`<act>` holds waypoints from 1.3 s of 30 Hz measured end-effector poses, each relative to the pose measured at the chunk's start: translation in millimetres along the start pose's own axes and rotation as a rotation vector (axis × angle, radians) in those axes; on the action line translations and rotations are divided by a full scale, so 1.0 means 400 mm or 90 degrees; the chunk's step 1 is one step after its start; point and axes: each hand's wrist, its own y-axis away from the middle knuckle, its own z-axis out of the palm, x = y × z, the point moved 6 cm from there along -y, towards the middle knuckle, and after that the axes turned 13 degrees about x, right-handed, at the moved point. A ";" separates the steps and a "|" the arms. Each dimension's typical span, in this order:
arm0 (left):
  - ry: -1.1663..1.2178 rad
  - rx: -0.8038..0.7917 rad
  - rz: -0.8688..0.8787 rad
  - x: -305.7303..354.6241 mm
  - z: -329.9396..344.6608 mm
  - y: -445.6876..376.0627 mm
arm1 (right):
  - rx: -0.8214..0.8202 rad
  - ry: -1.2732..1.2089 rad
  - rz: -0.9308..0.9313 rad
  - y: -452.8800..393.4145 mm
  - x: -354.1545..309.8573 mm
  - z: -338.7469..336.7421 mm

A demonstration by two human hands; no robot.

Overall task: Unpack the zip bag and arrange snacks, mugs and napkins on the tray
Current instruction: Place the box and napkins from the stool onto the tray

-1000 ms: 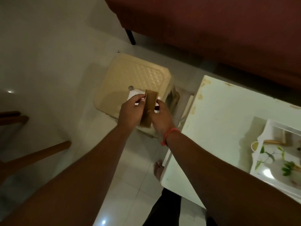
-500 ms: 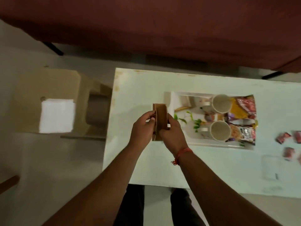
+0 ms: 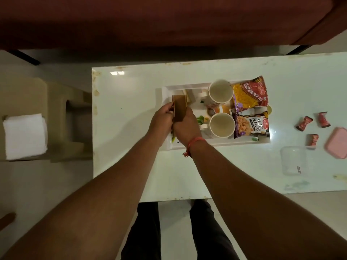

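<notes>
Both my left hand (image 3: 163,117) and my right hand (image 3: 185,126) grip a brown wooden napkin holder (image 3: 179,106), held upright over the left end of the white tray (image 3: 221,143). On the tray stand two white mugs (image 3: 220,91) (image 3: 222,125), with a yellow snack packet (image 3: 249,93) and a salted peanuts packet (image 3: 251,124) to their right. A stack of white napkins (image 3: 24,136) lies on a beige stool (image 3: 24,91) to the left of the table.
The white table (image 3: 131,147) holds three wrapped candies (image 3: 304,123), a clear plastic container (image 3: 293,160) and a pink lid (image 3: 338,145) at the right. A dark red sofa (image 3: 169,21) runs along the far side. My legs stand at the table's near edge.
My hands carried the wooden holder from above the stool rightward to the tray's left end. The view swung from the stool to the table.
</notes>
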 end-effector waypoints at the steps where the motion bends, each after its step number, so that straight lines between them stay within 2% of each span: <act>1: -0.001 0.001 0.003 0.001 0.001 -0.003 | -0.003 0.001 -0.003 -0.001 -0.005 0.001; 6: -0.013 -0.011 -0.016 -0.012 0.007 -0.016 | -0.008 0.027 0.005 -0.010 -0.002 0.008; 10: -0.031 -0.022 0.032 -0.001 0.000 -0.006 | -0.003 0.017 0.007 0.009 -0.006 0.002; 14: -0.071 0.086 0.129 -0.001 -0.081 -0.007 | 0.074 0.025 -0.027 0.042 -0.017 -0.002; 18: -0.026 0.151 0.140 -0.050 -0.223 -0.006 | 0.107 0.046 -0.129 0.122 -0.049 0.040; 22: -0.128 0.237 0.146 -0.123 -0.424 -0.020 | -0.021 0.129 -0.163 0.214 -0.066 0.179; 27: -0.213 0.381 0.122 -0.194 -0.768 -0.059 | -0.219 0.231 -0.200 0.296 -0.116 0.445; 29: -0.246 0.438 0.152 -0.209 -0.908 -0.076 | -0.274 0.257 -0.209 0.328 -0.145 0.555; 32: -0.280 0.504 0.169 -0.239 -1.083 -0.104 | -0.317 0.275 -0.231 0.363 -0.193 0.708; 35: -0.313 0.529 0.128 -0.273 -1.205 -0.142 | -0.351 0.280 -0.193 0.382 -0.223 0.845; 39: -0.389 0.517 0.054 -0.300 -1.287 -0.195 | -0.306 0.241 -0.124 0.358 -0.231 0.986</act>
